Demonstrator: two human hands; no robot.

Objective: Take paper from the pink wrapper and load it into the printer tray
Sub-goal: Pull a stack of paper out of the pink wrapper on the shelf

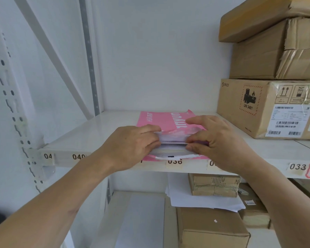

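A pink wrapper (161,119) with white lettering lies on the white shelf (89,133), its torn open end facing me. Inside it is a stack of white paper (172,151). My left hand (131,147) grips the left side of an upper bundle of sheets (171,137), thumb beneath and fingers on top. My right hand (213,135) pinches the right side of the same bundle, lifting it slightly apart from the sheets below. No printer tray is in view.
Cardboard boxes (268,108) are stacked on the shelf right of the wrapper. The shelf edge carries number labels (174,161). Below, loose white sheets (200,199) and more brown boxes (211,228) sit on a lower shelf. A perforated upright (11,97) stands at left.
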